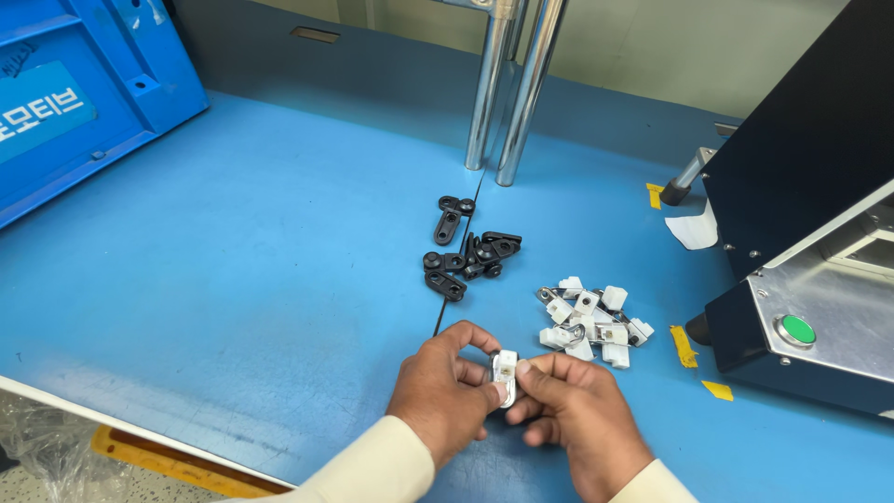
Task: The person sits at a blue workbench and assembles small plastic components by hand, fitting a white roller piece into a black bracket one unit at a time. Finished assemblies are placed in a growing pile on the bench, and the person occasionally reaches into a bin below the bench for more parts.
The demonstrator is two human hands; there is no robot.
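Note:
My left hand (445, 391) and my right hand (577, 419) meet near the front edge of the blue table (233, 279). Together they pinch one small white plastic clip (505, 373) between thumbs and fingertips. Just right of and beyond my hands lies a pile of several white clips with metal parts (591, 321). Further back, in the middle of the table, sits a loose group of several small black plastic parts (466, 251).
A black machine with a metal plate and a green button (796, 329) stands at the right. Two chrome posts (507, 93) rise at the back centre. A blue plastic crate (74, 93) sits at the far left. Yellow tape pieces (684, 346) mark the table near the machine.

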